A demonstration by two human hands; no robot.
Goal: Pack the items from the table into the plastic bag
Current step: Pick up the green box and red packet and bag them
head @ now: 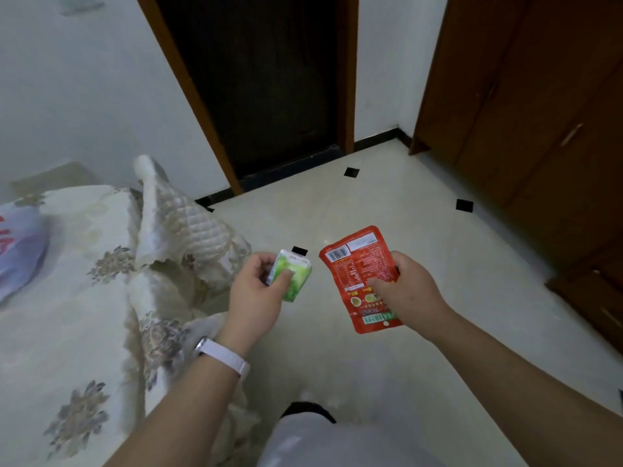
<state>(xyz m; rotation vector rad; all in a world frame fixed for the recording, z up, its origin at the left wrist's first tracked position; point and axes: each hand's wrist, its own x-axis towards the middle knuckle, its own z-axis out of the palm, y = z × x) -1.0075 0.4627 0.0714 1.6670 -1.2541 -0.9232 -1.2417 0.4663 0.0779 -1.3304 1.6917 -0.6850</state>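
Observation:
My left hand (256, 294) grips a small green-and-white carton (294, 277), held out over the floor just right of the table's corner. My right hand (408, 291) holds a flat red snack pouch (362, 264) by its right edge, printed back side up with a barcode near the top. Both items hang in the air side by side, a short gap between them. A pale bluish plastic bag (20, 254) with red print lies on the table at the far left edge, partly cut off by the frame.
The table (67, 332) wears a cream floral quilted cloth, with one corner (168, 217) flipped up. Pale tiled floor (421, 214) spreads ahead. A dark doorway (269, 96) stands behind, and brown wooden cabinets (539, 112) line the right side.

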